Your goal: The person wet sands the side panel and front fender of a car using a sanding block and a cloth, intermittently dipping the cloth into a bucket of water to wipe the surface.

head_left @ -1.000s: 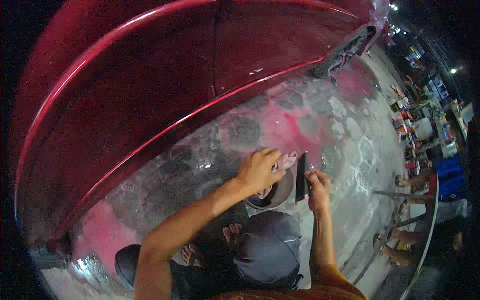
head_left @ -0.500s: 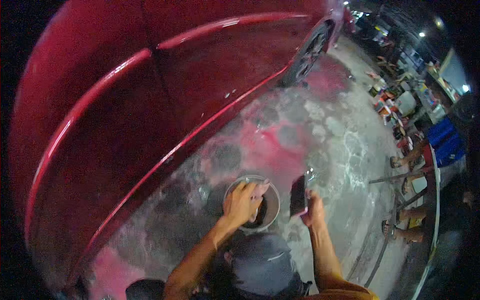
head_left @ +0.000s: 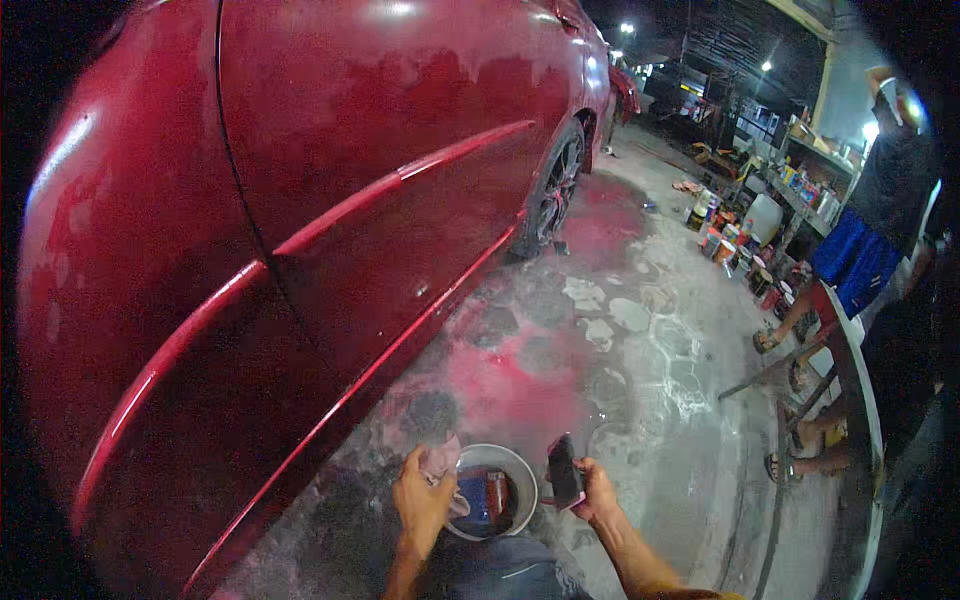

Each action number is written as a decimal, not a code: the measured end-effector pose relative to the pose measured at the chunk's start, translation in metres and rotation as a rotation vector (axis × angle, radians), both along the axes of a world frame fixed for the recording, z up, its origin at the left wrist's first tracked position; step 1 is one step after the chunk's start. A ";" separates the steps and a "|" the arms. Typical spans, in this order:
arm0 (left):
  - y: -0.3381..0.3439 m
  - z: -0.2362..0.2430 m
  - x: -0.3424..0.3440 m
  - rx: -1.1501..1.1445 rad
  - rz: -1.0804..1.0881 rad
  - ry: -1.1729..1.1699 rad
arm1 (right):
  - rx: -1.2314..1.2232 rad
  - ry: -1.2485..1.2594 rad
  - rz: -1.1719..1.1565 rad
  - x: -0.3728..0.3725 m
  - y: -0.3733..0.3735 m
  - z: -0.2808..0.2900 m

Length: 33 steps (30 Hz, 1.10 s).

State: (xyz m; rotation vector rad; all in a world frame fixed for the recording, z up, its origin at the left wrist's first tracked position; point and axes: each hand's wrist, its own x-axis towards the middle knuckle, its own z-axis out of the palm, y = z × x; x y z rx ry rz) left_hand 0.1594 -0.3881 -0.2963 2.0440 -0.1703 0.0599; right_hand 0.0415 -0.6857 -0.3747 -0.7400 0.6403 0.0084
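Note:
My left hand [head_left: 422, 500] grips a crumpled pale pinkish cloth [head_left: 442, 460] beside the left rim of a round, light-coloured bucket [head_left: 530, 500]. Dark liquid and a reddish-brown object [head_left: 497, 494] show inside the bucket. Right of it, my right hand [head_left: 597, 492] is closed round a dark, flat rectangular block [head_left: 564, 472] with a pinkish lower edge, whose exact kind I cannot make out. The side of a red car [head_left: 400, 260] rises on the left, with dull, blotchy patches on its upper panels.
Pink and grey stains mark the wet concrete floor [head_left: 650, 400]. The car's wheel [head_left: 560, 190] stands farther ahead. Cans and bottles crowd a shelf [head_left: 810, 195] at the far right. A person in blue shorts [head_left: 858, 260] stands behind a metal frame [head_left: 862, 385].
My left hand has come out of the bucket with the cloth, to its left side. The view has tipped up, showing more car and the person; my right hand still holds the block.

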 end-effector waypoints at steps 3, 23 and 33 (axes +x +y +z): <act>0.008 -0.016 0.003 0.082 0.091 -0.123 | 0.041 -0.016 -0.002 0.009 0.002 -0.001; 0.011 -0.102 0.020 -0.839 -0.126 0.559 | -0.525 0.289 0.071 0.085 0.042 0.082; 0.015 -0.047 0.054 -0.506 0.045 0.459 | -0.822 0.017 0.661 0.203 0.151 0.101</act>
